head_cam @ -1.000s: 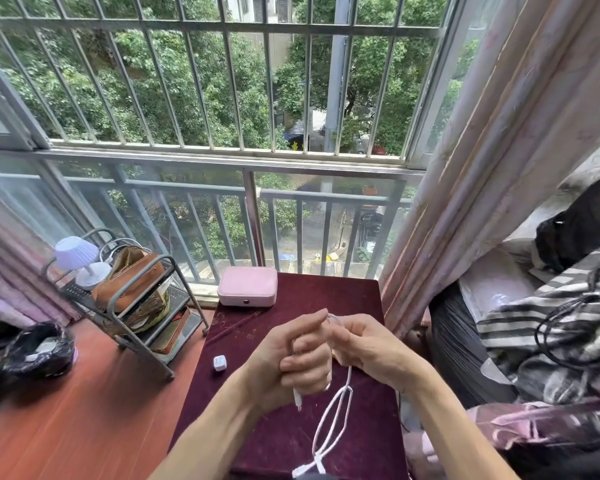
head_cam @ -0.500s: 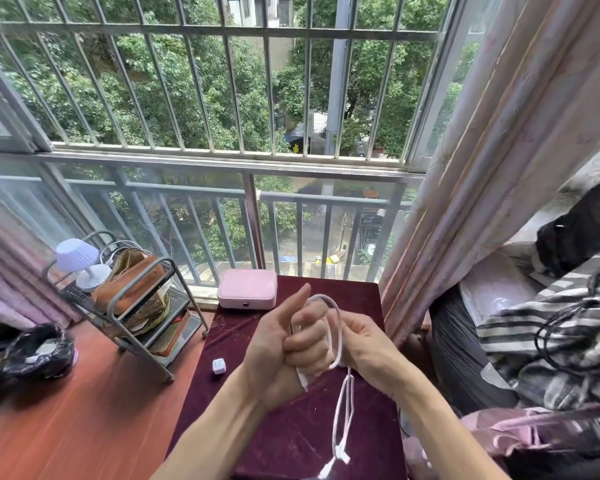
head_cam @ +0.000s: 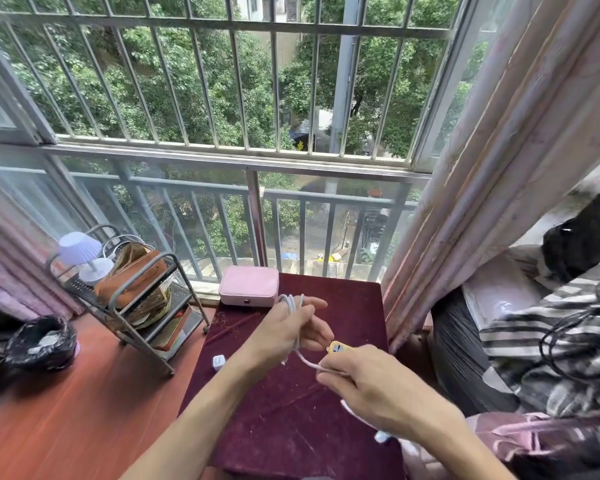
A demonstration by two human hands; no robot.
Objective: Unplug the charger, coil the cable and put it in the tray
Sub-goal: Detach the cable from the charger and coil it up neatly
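Left hand (head_cam: 291, 332) above maroon tabletop (head_cam: 284, 420), just in front of pink case (head_cam: 248, 285): serves as spool, white charging cable (head_cam: 293, 306) looped round its curled fingers. Right hand (head_cam: 371, 386) nearer, pinching cable's slack taut for next wrap. White plug cube (head_cam: 218, 362) lies left of hands.

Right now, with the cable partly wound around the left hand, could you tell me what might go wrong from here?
1. The loops of the white cable sit loosely over the left hand fingers and might slip off.
2. The right hand pulls the strand taut; a tug could tighten or undo the coil.
3. The loose end hangs past the maroon table edge and may snag.
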